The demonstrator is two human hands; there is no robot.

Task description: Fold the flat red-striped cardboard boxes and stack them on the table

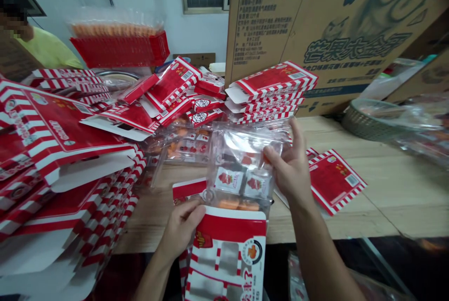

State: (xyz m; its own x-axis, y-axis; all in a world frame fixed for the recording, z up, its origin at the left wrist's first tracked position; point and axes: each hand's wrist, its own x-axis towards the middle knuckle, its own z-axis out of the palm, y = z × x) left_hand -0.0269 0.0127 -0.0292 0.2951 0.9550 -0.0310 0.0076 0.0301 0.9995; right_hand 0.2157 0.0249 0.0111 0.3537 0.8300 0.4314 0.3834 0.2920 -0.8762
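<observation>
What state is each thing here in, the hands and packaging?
Red-and-white striped cardboard box: upright, top end open.
Clear plastic pack of red-labelled sachets: upright at the box's mouth.
Left hand: holding the box's edge.
Right hand: gripping the pack's side.
Flat red striped carton: lying unfolded on the wooden table.
Large brown cardboard carton: standing, printed face showing.

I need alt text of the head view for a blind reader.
The right hand pinches a clear plastic pack of orange snacks, its lower end meeting a red-and-white striped carton gripped by the left hand, beside piles of flat cartons.
</observation>
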